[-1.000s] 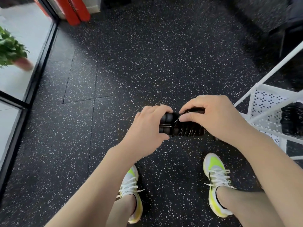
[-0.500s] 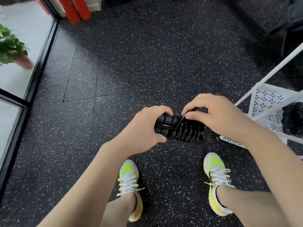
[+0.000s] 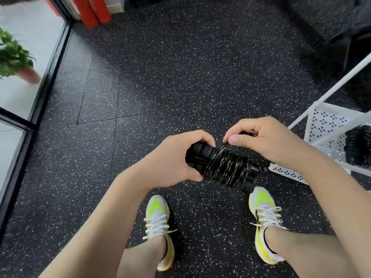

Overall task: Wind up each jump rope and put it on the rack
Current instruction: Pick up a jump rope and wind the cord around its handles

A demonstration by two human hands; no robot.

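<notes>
The black jump rope [image 3: 222, 167] is held in front of the person, above the speckled floor [image 3: 180, 77], its two handles side by side with the cord looped many times around them. The left hand [image 3: 170, 163] grips the handle ends, fingers curled round them. The right hand [image 3: 261, 139] pinches the cord between thumb and forefinger just above the coils. To the right stands a white rack [image 3: 325, 125] with a perforated shelf, and another wound black rope [image 3: 358, 146] lies on it. No writing is readable anywhere. Yellow-and-white shoes [image 3: 158, 217] stand below.
</notes>
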